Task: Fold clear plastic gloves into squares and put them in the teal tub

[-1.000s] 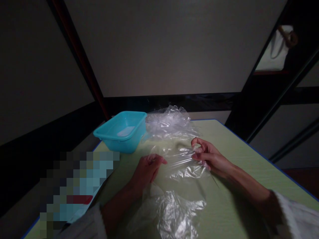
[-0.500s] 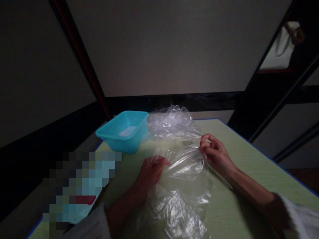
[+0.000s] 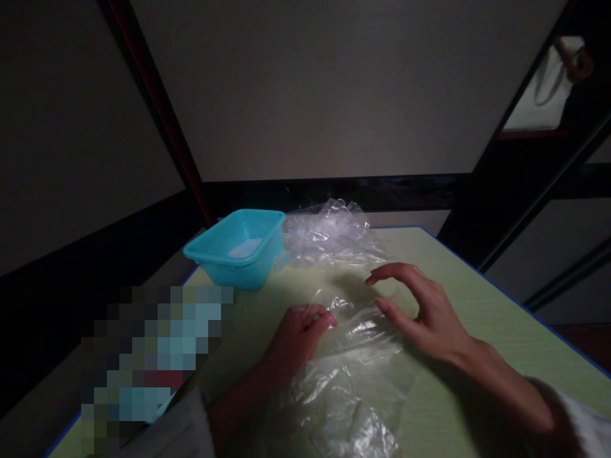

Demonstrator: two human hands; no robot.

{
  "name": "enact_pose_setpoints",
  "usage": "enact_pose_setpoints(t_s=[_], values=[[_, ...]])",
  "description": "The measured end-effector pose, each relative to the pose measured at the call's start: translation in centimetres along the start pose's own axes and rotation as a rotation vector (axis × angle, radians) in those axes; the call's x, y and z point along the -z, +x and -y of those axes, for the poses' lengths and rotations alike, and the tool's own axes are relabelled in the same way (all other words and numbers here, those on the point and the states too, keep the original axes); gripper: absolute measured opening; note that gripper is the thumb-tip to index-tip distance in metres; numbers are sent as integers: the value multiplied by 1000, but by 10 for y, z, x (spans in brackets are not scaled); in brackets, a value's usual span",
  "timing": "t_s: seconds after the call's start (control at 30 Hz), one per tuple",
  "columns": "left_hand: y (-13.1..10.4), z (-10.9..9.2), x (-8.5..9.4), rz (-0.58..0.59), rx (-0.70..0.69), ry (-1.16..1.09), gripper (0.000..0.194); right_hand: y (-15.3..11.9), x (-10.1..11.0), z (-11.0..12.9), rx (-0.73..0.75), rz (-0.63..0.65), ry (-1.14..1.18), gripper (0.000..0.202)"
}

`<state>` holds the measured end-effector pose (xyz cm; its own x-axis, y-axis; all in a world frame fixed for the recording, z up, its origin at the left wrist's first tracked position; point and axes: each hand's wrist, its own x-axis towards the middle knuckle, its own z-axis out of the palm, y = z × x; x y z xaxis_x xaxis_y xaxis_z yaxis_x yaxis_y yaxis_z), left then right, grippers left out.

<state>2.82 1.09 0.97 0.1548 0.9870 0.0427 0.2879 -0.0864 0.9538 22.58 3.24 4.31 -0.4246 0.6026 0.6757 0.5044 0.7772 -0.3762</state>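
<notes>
A clear plastic bag [image 3: 353,375] lies crinkled on the table in front of me, its near part running past the bottom of the view. My left hand [image 3: 303,331] pinches the bag's upper left edge between thumb and fingers. On the right, my right hand [image 3: 424,312] hovers over the bag's upper right corner, thumb and forefinger apart with nothing held between them. Beyond both hands, a heap of more clear plastic bags [image 3: 334,232] rests at the table's far side.
Left of the heap stands a turquoise plastic basin [image 3: 233,273] with a white piece [image 3: 245,248] inside. A blurred-out flat object [image 3: 176,343] lies along the table's left edge. The pale green table [image 3: 477,318] has a blue rim. A white bag [image 3: 544,95] sits on a shelf at right.
My right hand has let go of the plastic bag and its fingers have spread. The bag's top edge has sagged. My left hand has shifted slightly right, still pinching.
</notes>
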Motion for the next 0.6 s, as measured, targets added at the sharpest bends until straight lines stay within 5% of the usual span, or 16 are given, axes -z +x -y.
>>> enact_pose_setpoints(t_s=[0.2,0.6], values=[[-5,2,-5,27,-120,37,24,-5,-17,21,163,282,-172,31],[-9,-2,-5,128,-134,-8,23,-7,-20,21,-204,475,291,30]])
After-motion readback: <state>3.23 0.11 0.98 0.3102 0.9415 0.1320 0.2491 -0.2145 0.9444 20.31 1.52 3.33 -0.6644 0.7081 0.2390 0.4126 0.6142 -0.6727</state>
